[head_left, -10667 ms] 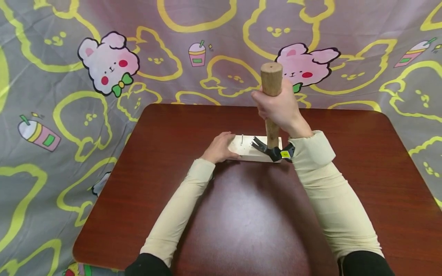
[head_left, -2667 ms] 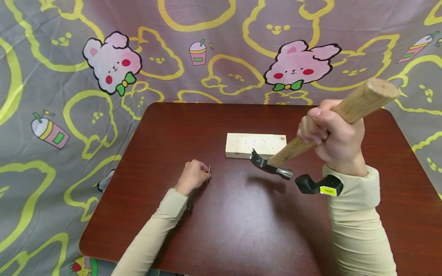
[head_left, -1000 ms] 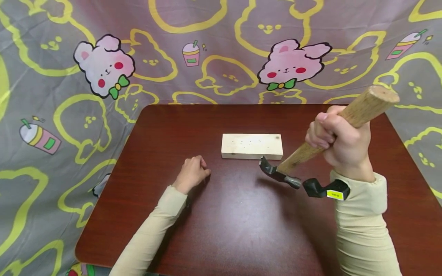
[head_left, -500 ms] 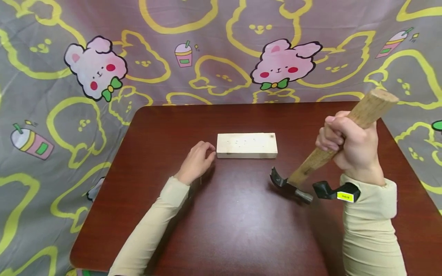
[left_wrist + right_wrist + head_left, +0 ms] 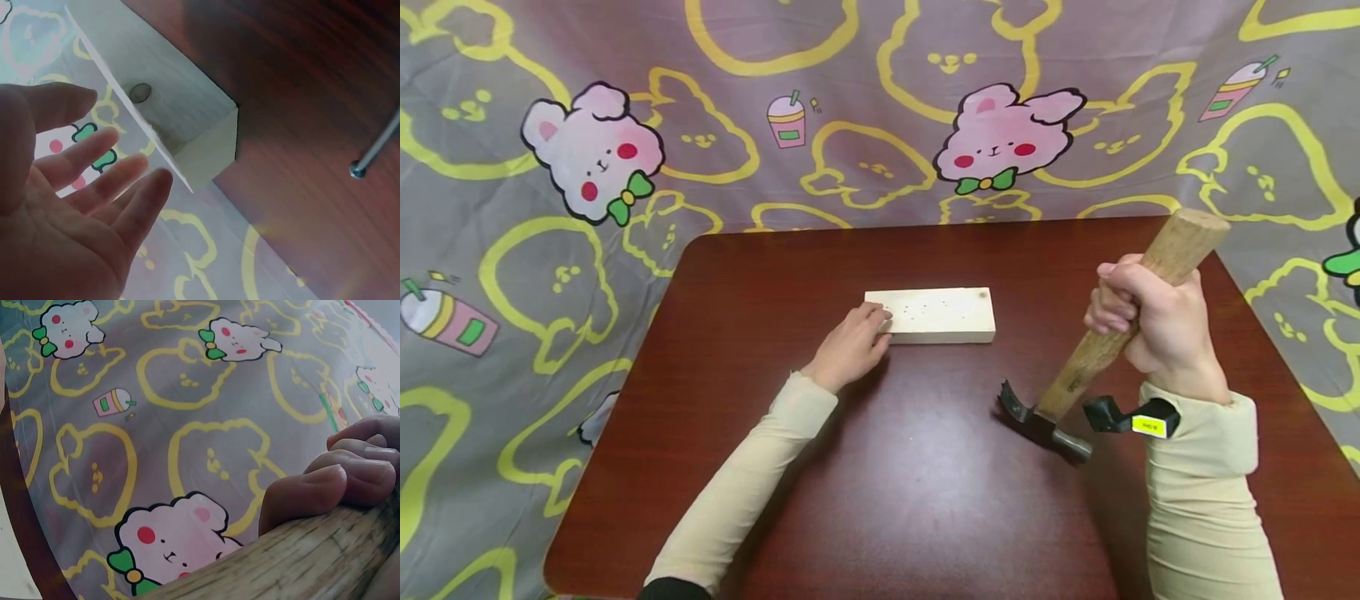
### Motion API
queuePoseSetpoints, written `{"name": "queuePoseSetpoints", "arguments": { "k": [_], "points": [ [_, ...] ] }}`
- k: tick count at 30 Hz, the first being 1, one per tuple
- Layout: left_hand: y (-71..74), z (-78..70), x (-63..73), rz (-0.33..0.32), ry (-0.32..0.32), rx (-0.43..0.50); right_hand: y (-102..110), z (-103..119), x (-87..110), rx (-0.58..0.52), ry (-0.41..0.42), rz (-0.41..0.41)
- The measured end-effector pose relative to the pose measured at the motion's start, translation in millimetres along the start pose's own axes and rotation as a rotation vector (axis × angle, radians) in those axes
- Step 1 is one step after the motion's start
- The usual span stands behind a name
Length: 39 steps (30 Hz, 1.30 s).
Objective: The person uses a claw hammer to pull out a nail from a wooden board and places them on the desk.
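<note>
A pale wooden board [image 5: 943,318] dotted with small dark holes lies on the table. My left hand [image 5: 850,346] reaches over the board's left end, fingers loosely bent and nothing between them; the left wrist view shows them beside the board's edge, contact unclear. A slim metal rod with a rounded end [image 5: 357,169], like a nail, shows at the right of that view; whether it touches the table is unclear. My right hand [image 5: 1165,321] grips the wooden handle of a claw hammer [image 5: 1037,425] well right of the board, head hanging low.
The brown table [image 5: 760,283] has rounded corners and backs onto a patterned cloth [image 5: 850,50] with rabbit faces and cups. A black device with a yellow label [image 5: 1150,418] sits at the right wrist.
The nail that my left hand pinched earlier is no longer in its fingers. That hand has moved forward and right onto the board's left end. The hammer head has come lower, further from the board.
</note>
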<state>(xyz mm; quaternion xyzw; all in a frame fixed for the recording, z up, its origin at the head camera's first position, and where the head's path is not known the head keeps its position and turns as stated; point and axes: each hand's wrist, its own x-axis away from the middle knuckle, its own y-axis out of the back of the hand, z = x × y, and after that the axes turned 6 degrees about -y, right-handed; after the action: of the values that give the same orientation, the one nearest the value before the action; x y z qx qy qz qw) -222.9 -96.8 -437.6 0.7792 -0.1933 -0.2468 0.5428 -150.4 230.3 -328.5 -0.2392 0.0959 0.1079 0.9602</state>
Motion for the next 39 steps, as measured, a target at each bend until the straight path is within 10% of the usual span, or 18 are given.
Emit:
{"name": "queuePoseSetpoints", "arguments": {
  "k": [21, 39],
  "points": [
    [-9.4, -4.0, -10.5, 0.180, -0.018, -0.082, 20, 3, -6.0, -0.073, -0.165, -0.012],
    [-8.2, -3.1, -10.2, 0.196, -0.006, -0.045, 66, 1, -33.5, -0.305, -0.458, 0.072]
  ]
}}
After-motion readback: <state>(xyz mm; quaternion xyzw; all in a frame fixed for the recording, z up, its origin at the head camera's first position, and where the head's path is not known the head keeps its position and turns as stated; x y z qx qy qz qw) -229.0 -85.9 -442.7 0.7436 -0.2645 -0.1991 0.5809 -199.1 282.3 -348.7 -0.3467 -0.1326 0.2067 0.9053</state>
